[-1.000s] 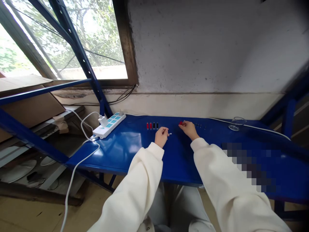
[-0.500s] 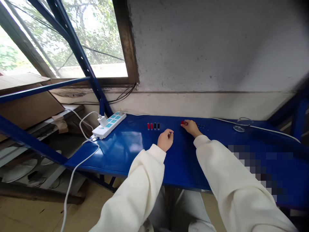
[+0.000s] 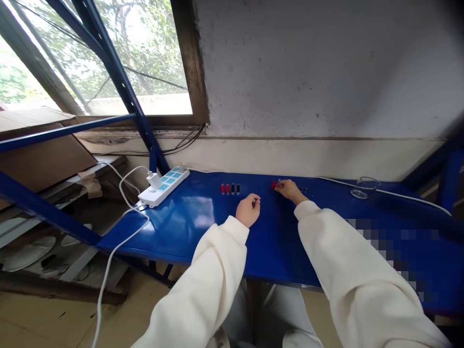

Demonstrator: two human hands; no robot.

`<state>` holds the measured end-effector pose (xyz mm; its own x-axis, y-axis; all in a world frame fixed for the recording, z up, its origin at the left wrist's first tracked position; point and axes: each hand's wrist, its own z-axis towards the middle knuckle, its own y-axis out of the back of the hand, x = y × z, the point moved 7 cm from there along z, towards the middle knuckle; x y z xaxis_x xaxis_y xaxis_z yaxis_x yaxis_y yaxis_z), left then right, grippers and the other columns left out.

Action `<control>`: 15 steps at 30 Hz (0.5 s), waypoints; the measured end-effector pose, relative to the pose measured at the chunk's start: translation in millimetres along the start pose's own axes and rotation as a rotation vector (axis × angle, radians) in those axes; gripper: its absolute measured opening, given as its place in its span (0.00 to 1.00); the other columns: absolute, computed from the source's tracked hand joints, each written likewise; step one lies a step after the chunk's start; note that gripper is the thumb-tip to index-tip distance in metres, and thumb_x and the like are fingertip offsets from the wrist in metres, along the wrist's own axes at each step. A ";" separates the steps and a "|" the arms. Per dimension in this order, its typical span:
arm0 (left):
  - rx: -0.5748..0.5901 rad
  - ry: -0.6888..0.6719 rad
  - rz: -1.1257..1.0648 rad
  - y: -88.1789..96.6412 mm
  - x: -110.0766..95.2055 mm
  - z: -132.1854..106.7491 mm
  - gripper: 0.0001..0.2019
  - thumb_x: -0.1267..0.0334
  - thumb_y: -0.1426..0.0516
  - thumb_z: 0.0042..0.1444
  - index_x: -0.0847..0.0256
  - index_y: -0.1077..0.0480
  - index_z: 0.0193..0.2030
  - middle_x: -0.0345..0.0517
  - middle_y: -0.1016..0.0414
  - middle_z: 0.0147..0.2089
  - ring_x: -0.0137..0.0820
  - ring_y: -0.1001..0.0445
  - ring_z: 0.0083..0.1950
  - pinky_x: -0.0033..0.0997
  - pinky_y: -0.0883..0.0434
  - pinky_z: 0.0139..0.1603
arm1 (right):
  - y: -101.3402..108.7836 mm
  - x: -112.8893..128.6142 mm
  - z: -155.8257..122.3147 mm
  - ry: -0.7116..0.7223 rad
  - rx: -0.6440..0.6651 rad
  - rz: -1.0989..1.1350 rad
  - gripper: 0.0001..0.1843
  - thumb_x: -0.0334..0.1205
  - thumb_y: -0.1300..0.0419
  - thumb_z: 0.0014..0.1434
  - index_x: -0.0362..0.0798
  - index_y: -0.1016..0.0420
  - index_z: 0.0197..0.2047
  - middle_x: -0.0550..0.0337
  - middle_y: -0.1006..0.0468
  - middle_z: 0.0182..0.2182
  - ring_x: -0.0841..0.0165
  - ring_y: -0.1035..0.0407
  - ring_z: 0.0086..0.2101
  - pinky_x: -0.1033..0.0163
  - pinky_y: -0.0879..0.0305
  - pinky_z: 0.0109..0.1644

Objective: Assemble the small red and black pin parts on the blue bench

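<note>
My left hand (image 3: pixel 248 209) rests on the blue shelf top (image 3: pixel 188 222) with its fingers curled into a loose fist; whatever may be inside is hidden. My right hand (image 3: pixel 288 189) reaches further back and pinches a small red piece (image 3: pixel 273 184) at its fingertips. A row of small red and black pieces (image 3: pixel 229 188) stands upright left of my hands. A few tiny dark pieces (image 3: pixel 303 189) lie just right of my right hand.
A white power strip (image 3: pixel 164 186) with a plug and white cable (image 3: pixel 119 241) lies at the shelf's back left. A clear glass dish (image 3: pixel 360 189) sits back right beside a thin white wire. Blue rack struts, cardboard and a window stand on the left.
My left hand drew its fingers in over the small white piece it held and settled slightly right. My right hand slid a little further back and right with the red piece.
</note>
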<state>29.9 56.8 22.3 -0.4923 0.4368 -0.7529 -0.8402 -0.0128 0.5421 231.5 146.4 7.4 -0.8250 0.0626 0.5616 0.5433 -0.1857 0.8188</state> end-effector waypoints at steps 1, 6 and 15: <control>-0.006 0.010 0.030 0.9 0.5 0.0 0.09 0.65 0.53 0.55 0.60 0.33 0.39 0.40 0.30 0.26 0.25 0.33 0.25 0.24 0.37 0.28 | -0.1 -1.4 0.2 -0.007 -0.008 0.009 0.04 0.34 0.39 0.44 0.43 0.26 0.27 0.58 0.25 0.24 0.71 0.31 0.28 0.69 0.38 0.34; -0.052 0.040 0.276 13.2 -0.3 1.8 0.14 0.66 0.53 0.55 0.60 0.35 0.47 0.44 0.28 0.29 0.30 0.30 0.30 0.25 0.37 0.29 | -0.5 -5.3 1.7 -0.003 -0.033 0.030 0.05 0.35 0.38 0.42 0.42 0.25 0.26 0.59 0.25 0.23 0.70 0.31 0.27 0.68 0.38 0.32; -0.090 0.175 0.571 34.3 13.6 13.0 0.31 0.64 0.55 0.56 0.60 0.63 0.65 0.50 0.27 0.32 0.37 0.28 0.32 0.30 0.35 0.32 | -0.1 -6.5 1.8 -0.011 -0.034 0.039 0.07 0.35 0.37 0.42 0.43 0.25 0.27 0.59 0.26 0.23 0.71 0.32 0.26 0.68 0.37 0.32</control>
<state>-2.7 74.0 35.5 -0.8949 0.1841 -0.4066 -0.4443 -0.2808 0.8507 237.1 147.7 3.9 -0.8017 0.0652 0.5941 0.5689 -0.2217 0.7920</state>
